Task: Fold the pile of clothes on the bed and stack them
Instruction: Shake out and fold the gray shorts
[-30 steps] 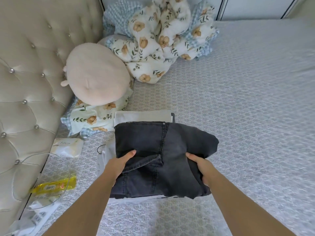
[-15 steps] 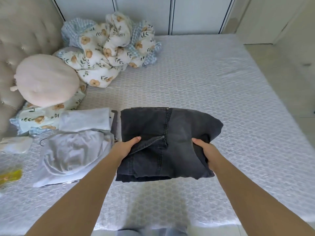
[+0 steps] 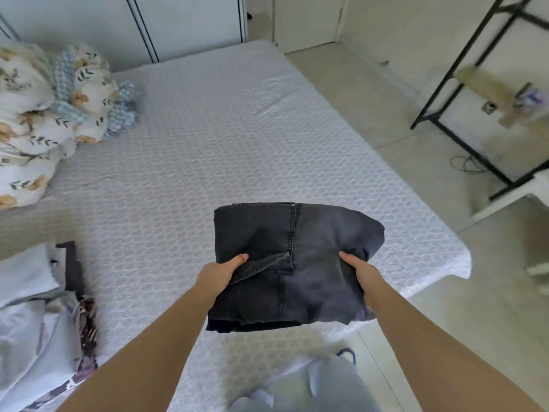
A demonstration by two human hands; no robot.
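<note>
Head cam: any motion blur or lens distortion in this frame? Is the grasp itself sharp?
Head view: the folded dark jeans, left hand and right hand are fairly sharp; the shelf rack at right and the light clothes pile at left edge are smeared. Wide-angle bending curves the bed edges. Soft, even daylight, no glare.

A: Folded dark grey jeans, thick rectangular bundle, seam and pocket flap up, held level above the bed's near corner.

B: Other clothes?

A: Pale garments heaped at the left edge, a dark patterned piece among them.
</note>
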